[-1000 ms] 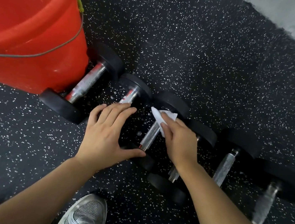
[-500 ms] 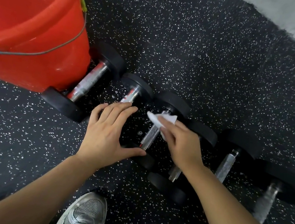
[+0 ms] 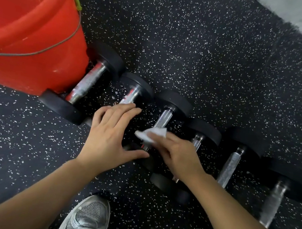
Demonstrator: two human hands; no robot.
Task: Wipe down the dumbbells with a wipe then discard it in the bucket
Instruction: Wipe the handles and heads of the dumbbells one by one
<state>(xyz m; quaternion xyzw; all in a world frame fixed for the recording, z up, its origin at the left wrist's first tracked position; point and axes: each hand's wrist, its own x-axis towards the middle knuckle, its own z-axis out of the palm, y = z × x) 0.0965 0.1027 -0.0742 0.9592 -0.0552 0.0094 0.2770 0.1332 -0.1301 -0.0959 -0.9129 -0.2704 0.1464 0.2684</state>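
Head view: a row of 6 dumbbells lies on the black speckled floor (image 3: 220, 52), each with black round ends and a knurled metal handle, running from the orange bucket (image 3: 29, 29) at upper left toward the right edge. The first dumbbell (image 3: 87, 83) lies just beside the bucket's wall, its near end close to the bucket's base. The second dumbbell (image 3: 132, 93) is partly covered by the left hand (image 3: 111, 138), which lies flat and spread open over it, fingers extended toward the far end and thumb stretched out to the right, gripping nothing that can be seen. The third dumbbell (image 3: 163, 117) has its handle bare at the far end; lower on that handle sits the white wipe (image 3: 151, 134), crumpled and pressed against the metal by the right hand (image 3: 177, 155). That hand is partly curled, its fingertips pinning the wipe, with the wipe's edge sticking out to the left of the fingers. The fourth dumbbell (image 3: 198, 139) is mostly hidden behind the right hand and wrist. The fifth dumbbell (image 3: 231, 166) and sixth dumbbell (image 3: 274, 201) lie further right, untouched. A grey mesh shoe (image 3: 86, 218) shows at the bottom edge between the 2 forearms. A wire bail hangs along the bucket's side.
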